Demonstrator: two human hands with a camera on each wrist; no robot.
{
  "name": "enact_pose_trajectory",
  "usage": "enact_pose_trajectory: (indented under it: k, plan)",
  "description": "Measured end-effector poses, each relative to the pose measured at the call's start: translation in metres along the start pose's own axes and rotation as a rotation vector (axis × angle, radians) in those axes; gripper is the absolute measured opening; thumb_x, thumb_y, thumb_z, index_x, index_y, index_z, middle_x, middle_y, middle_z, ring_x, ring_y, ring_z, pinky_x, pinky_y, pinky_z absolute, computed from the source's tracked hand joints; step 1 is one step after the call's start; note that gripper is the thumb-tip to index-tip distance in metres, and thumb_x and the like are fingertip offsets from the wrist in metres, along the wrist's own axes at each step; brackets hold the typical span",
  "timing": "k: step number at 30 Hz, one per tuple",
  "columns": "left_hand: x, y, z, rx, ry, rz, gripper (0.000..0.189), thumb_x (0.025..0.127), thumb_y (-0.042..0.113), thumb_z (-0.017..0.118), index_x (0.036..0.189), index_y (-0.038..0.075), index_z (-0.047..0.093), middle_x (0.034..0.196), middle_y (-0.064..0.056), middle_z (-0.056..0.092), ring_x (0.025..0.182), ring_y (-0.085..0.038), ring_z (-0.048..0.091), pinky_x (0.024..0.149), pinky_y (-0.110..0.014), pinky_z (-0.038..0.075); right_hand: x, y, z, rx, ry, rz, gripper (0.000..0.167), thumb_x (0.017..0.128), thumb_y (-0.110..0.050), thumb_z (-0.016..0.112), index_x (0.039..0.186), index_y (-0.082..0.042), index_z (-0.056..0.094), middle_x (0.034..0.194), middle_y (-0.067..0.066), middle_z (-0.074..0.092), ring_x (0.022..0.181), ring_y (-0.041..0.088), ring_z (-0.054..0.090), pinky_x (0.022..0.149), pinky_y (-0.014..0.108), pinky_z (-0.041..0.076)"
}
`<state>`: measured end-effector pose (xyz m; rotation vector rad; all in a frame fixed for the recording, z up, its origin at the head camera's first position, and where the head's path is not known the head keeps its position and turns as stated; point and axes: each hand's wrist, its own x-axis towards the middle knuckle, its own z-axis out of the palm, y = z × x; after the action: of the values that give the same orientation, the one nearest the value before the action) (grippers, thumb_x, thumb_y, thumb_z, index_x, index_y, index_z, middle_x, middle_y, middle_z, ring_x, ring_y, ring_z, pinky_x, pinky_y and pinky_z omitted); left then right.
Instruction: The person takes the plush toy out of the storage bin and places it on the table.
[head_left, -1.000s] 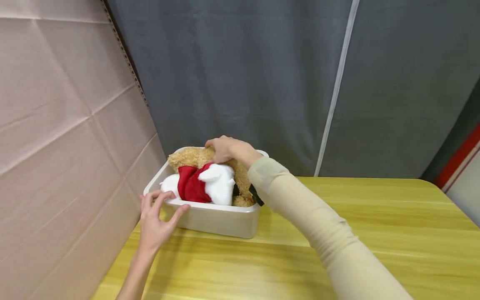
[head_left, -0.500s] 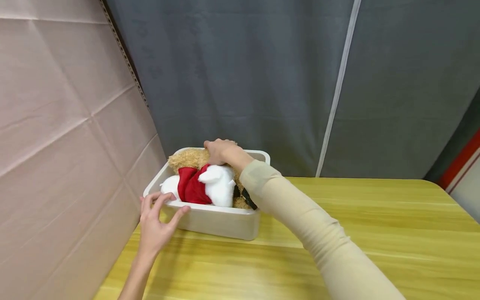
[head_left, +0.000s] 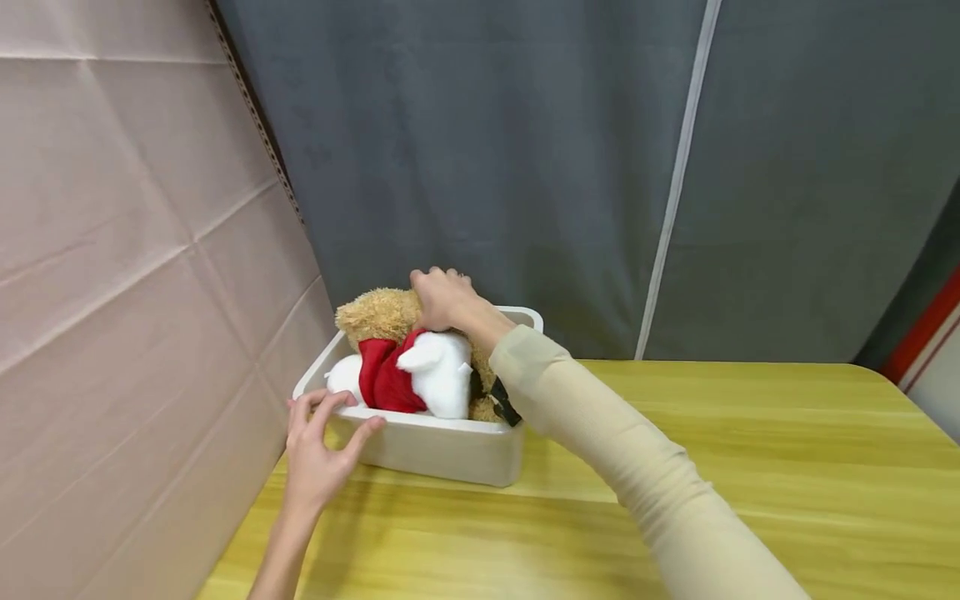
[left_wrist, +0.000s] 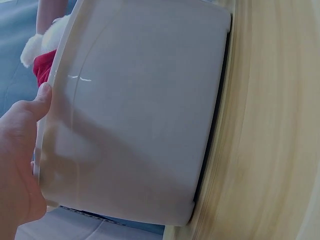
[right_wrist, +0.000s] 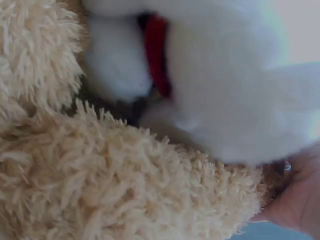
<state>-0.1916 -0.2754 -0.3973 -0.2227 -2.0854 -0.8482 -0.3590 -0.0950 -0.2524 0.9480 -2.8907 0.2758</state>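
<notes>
A white plastic bin (head_left: 450, 454) stands on the table and holds two plush toys. At its back is a shaggy tan plush toy (head_left: 378, 315), gripped from above by my right hand (head_left: 446, 302). In the right wrist view, its curly fur (right_wrist: 110, 175) fills the lower left and meets the hand at right. In front lies a white plush toy (head_left: 447, 383) in a red garment, on its side. My left hand (head_left: 318, 462) holds the bin's near rim at the left, thumb and fingers spread along it; the left wrist view shows the thumb (left_wrist: 42, 100) on the rim.
A pale pink cloth wall (head_left: 127, 292) rises close at the bin's left. Behind the table hangs a dark grey curtain (head_left: 487, 150). The yellow wood-grain table (head_left: 712, 433) extends to the right. A black strap-like piece (head_left: 504, 404) shows at the bin's right end.
My right hand and the tan plush toy's left end have risen slightly above the bin's back rim. The left hand keeps its place at the rim.
</notes>
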Motion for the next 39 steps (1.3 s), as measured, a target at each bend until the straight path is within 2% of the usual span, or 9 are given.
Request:
enact_pose_trajectory:
  k: [3,6,12,19,25,28,32,39]
  plan:
    - [0.002,-0.001,0.001,-0.001,0.002,0.001,0.037,0.069,0.015,0.09,0.098,0.006,0.068,0.109,-0.016,0.056,0.113,-0.031,0.049,0.12,-0.065,0.005,-0.002,0.002,-0.012,0.026,0.032,0.001,0.063,0.084,-0.044,0.079,0.132,-0.013,0.053,0.124,0.01,0.059,0.113,0.036,0.057,0.092,0.05,0.05]
    - [0.004,-0.003,0.001,-0.005,0.002,0.007,0.037,0.069,0.015,0.091,0.097,0.006,0.068,0.108,-0.017,0.055,0.113,-0.031,0.049,0.12,-0.065,0.004,-0.004,0.005,-0.028,0.09,0.084,0.005,0.063,0.085,-0.043,0.076,0.135,-0.014,0.051,0.126,0.008,0.057,0.111,0.032,0.057,0.091,0.047,0.05]
    - [0.01,-0.006,0.002,-0.014,-0.004,0.005,0.036,0.069,0.014,0.091,0.096,0.005,0.068,0.108,-0.016,0.055,0.115,-0.031,0.048,0.121,-0.063,0.003,-0.011,0.014,-0.062,0.192,0.229,-0.059,0.06,0.085,-0.035,0.073,0.136,-0.012,0.051,0.125,0.009,0.058,0.105,0.026,0.058,0.085,0.04,0.052]
    - [0.016,-0.012,0.004,-0.02,-0.005,-0.004,0.036,0.07,0.013,0.09,0.097,0.005,0.068,0.108,-0.016,0.054,0.115,-0.031,0.048,0.122,-0.062,0.003,-0.024,0.04,-0.093,0.299,0.354,-0.067,0.06,0.087,-0.026,0.072,0.139,-0.009,0.047,0.137,0.01,0.053,0.124,0.024,0.05,0.099,0.037,0.046]
    - [0.019,-0.016,0.007,-0.019,-0.004,0.005,0.036,0.07,0.014,0.09,0.096,0.004,0.068,0.108,-0.019,0.054,0.113,-0.033,0.048,0.121,-0.062,0.005,-0.039,0.067,-0.108,0.351,0.434,-0.02,0.062,0.084,-0.018,0.071,0.14,-0.007,0.047,0.138,0.01,0.052,0.127,0.025,0.047,0.102,0.037,0.045]
    - [0.02,-0.018,0.006,-0.016,0.008,0.007,0.036,0.069,0.013,0.09,0.096,0.003,0.069,0.108,-0.02,0.053,0.113,-0.035,0.048,0.122,-0.062,0.005,-0.048,0.081,-0.114,0.384,0.49,0.002,0.061,0.084,-0.014,0.07,0.139,-0.007,0.047,0.135,0.011,0.054,0.122,0.024,0.049,0.097,0.036,0.045]
    - [0.022,-0.021,0.005,-0.01,0.001,-0.001,0.036,0.069,0.012,0.09,0.097,0.003,0.069,0.109,-0.021,0.053,0.114,-0.036,0.048,0.122,-0.06,0.004,-0.061,0.102,-0.121,0.441,0.563,0.036,0.058,0.083,-0.011,0.068,0.137,-0.006,0.047,0.125,0.011,0.056,0.104,0.023,0.051,0.084,0.033,0.045]
    - [0.025,-0.024,0.004,-0.009,0.007,-0.006,0.036,0.07,0.011,0.09,0.097,0.002,0.068,0.109,-0.021,0.053,0.113,-0.036,0.049,0.121,-0.063,0.004,-0.085,0.134,-0.125,0.518,0.61,0.137,0.058,0.086,-0.014,0.067,0.14,-0.011,0.047,0.139,0.009,0.053,0.088,0.018,0.045,0.074,0.031,0.038]
